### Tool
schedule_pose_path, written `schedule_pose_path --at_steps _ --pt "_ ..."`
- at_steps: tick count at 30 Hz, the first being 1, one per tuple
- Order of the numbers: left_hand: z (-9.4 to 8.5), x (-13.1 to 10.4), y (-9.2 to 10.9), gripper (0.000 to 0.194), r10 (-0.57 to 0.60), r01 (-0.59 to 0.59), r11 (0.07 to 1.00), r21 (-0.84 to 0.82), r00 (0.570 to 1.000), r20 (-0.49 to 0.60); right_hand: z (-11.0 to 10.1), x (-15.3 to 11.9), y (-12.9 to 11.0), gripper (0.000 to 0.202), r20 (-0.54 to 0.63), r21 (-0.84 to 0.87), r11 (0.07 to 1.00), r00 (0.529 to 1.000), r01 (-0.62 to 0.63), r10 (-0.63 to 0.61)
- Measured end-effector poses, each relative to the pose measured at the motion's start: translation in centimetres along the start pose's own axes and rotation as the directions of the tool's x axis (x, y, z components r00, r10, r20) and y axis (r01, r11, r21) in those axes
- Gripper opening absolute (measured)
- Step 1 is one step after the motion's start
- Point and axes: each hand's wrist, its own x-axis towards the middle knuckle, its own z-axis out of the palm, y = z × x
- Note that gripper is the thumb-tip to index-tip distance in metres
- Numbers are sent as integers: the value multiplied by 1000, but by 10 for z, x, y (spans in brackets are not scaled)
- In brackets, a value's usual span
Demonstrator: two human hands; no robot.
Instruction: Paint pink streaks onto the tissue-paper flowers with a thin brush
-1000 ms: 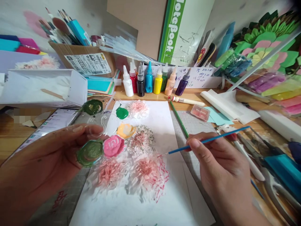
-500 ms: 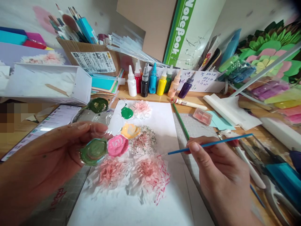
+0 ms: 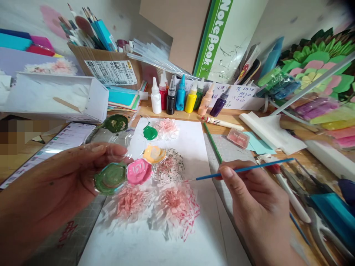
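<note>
My left hand grips a clear paint palette whose wells hold green, pink and yellow-orange paint. Between the fingers of my right hand is a thin blue paintbrush, its tip pointing left at the upper edge of a pink-and-white paper flower. Pink marks line that flower's right-hand petals. Left of it lies a second pink flower, partly under the palette. A flower with dark-flecked petals sits just behind, and a smaller pink flower is farther back. All rest on white paper.
Squeeze bottles of paint stand in a row at the back. A green stick and a small pink case lie right of the paper. Scissors are at the far right, a phone at the left.
The brush and my right hand have shifted slightly left, bringing the brush tip farther along the flower's upper edge. My left hand and the palette stay nearly still.
</note>
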Motion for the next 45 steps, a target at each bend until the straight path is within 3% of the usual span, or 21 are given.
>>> schedule_pose_path --at_steps 5,12,15,23,33,45 --pt "0 0 0 18 10 -10 1000 -2 1000 -3 1 3 -2 14 47 -17 1000 999 5 -5" --pt "0 -2 3 17 -22 22 1000 -5 999 34 1 2 5 13 -11 55 997 998 -62 63" --pt "0 -2 2 19 -13 13 1000 -12 999 53 0 2 5 14 20 53 996 997 -73 72" --pt "6 -4 4 30 7 -7 1000 -12 999 -37 -1 2 9 14 -52 192 978 995 -75 87" --pt "6 -2 3 31 -8 8 1000 -16 1000 -11 -1 3 -3 12 19 26 997 997 77 -78" --pt "7 -2 4 22 -20 20 1000 -1 999 -28 4 1 -8 11 17 -17 989 989 149 -149"
